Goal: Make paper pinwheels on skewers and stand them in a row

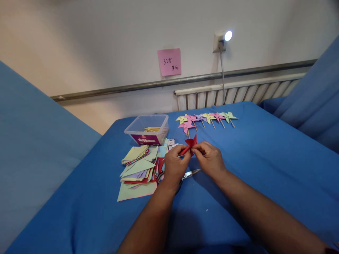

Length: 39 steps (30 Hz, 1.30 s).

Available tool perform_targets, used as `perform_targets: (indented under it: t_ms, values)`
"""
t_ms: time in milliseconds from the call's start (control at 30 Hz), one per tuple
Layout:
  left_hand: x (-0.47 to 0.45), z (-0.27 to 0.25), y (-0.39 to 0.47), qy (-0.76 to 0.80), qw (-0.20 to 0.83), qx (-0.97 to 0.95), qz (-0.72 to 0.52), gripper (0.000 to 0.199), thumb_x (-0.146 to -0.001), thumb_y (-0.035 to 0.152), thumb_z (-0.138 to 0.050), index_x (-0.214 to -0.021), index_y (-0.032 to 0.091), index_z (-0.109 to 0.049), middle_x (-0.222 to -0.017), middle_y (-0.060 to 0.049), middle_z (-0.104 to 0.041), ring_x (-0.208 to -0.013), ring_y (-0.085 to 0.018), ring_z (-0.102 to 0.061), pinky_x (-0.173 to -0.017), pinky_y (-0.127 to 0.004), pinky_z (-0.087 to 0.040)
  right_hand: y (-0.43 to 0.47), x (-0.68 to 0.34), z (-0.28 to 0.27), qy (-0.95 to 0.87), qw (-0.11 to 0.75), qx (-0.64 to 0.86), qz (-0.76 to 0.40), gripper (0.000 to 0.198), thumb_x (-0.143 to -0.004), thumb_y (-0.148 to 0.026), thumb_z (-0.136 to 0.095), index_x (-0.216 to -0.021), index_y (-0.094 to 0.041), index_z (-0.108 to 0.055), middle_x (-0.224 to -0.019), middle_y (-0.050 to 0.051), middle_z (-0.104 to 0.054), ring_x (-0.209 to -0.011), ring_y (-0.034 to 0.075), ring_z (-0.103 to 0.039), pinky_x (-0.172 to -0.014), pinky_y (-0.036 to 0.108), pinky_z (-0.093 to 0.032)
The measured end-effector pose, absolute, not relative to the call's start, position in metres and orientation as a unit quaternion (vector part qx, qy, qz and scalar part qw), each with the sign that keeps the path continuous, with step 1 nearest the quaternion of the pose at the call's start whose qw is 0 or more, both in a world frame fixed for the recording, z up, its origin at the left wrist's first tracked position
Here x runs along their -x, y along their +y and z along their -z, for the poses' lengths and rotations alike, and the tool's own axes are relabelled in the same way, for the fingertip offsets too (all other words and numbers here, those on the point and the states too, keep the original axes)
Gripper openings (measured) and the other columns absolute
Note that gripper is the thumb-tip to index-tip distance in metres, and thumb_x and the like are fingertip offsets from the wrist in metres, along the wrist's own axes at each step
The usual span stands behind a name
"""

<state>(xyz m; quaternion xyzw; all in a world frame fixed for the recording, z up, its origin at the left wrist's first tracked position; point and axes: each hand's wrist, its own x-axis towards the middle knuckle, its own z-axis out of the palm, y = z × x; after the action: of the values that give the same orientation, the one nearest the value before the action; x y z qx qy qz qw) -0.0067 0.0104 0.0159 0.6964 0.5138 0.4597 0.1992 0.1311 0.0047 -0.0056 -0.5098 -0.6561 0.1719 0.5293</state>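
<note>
My left hand and my right hand meet over the blue table, both pinching a folded red paper piece between the fingertips. Under my hands lie scissors, their blades pointing right. A loose pile of coloured paper sheets lies just left of my left hand. Beyond my hands, several finished paper pinwheels on small sticks lie in a row.
A clear plastic box holding thin sticks stands behind the paper pile. A pink note and a lit plug-in lamp are on the wall. Blue-covered surfaces rise at the left and the right.
</note>
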Motion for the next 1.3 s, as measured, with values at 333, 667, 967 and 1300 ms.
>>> perform_targets:
  t_ms: [333, 667, 967, 1300]
  values:
    - [0.007, -0.015, 0.014, 0.51, 0.289, -0.648, -0.487, 0.01, -0.075, 0.025, -0.06, -0.076, 0.018, -0.066, -0.068, 0.003, -0.062, -0.065, -0.011, -0.053, -0.064, -0.021, -0.04, 0.016, -0.126, 0.013, -0.509, 0.62, 0.435, -0.409, 0.012, -0.07, -0.029, -0.071, -0.076, -0.021, -0.065, -0.111, 0.006, -0.063, -0.101, 0.022, -0.06, -0.084, 0.036, -0.049]
    - [0.007, -0.013, 0.016, 0.493, 0.377, -0.598, -0.507, 0.016, -0.073, 0.033, -0.064, -0.074, 0.016, -0.064, -0.065, 0.003, -0.058, -0.063, -0.011, -0.049, -0.062, -0.022, -0.039, 0.015, -0.121, 0.005, -0.374, 0.646, 0.377, -0.548, 0.061, -0.056, -0.033, -0.081, -0.11, -0.023, -0.054, -0.102, 0.003, -0.064, -0.072, 0.013, -0.063, -0.068, 0.029, -0.054]
    - [0.005, -0.016, 0.013, 0.496, 0.363, -0.603, -0.508, 0.014, -0.074, 0.029, -0.063, -0.075, 0.016, -0.066, -0.066, 0.002, -0.061, -0.064, -0.012, -0.051, -0.063, -0.022, -0.04, 0.015, -0.121, 0.007, -0.393, 0.625, 0.383, -0.556, 0.04, -0.057, -0.043, -0.08, -0.084, -0.019, -0.062, -0.078, 0.002, -0.07, -0.07, 0.017, -0.065, -0.07, 0.033, -0.054]
    - [0.001, -0.012, 0.011, 0.49, 0.354, -0.579, -0.547, 0.01, -0.07, 0.025, -0.064, -0.074, 0.016, -0.06, -0.067, 0.003, -0.056, -0.063, -0.01, -0.05, -0.063, -0.022, -0.041, 0.01, -0.12, 0.006, -0.438, 0.645, 0.386, -0.494, 0.024, -0.066, -0.036, -0.076, -0.08, -0.019, -0.065, -0.073, -0.001, -0.068, -0.066, 0.014, -0.062, -0.065, 0.029, -0.051]
